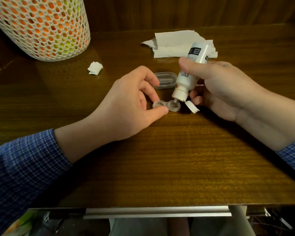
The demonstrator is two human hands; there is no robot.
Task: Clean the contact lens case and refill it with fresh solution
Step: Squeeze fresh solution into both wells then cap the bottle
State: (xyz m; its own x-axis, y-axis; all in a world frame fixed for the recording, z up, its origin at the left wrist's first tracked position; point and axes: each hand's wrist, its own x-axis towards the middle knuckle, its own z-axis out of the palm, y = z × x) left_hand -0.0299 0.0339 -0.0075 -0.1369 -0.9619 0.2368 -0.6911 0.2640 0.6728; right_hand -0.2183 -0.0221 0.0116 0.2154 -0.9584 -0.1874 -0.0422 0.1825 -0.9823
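We see clear twin-well plastic lens case (166, 106) on brown wooden table (160, 150) | oval clear plastic lid (165, 80) behind it | white paper stack (175, 44) farther back | white mesh basket (41, 26) far left | small crumpled white tissue (95, 68) between

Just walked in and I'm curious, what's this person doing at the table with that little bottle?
The person is refilling a contact lens case on the wooden table. The left hand pinches the case's left well to steady it, while the right hand grips a white solution bottle, tipped nozzle-down over the right well. The bottle's flip cap hangs open. A clear lid lies behind, with tissues further back.
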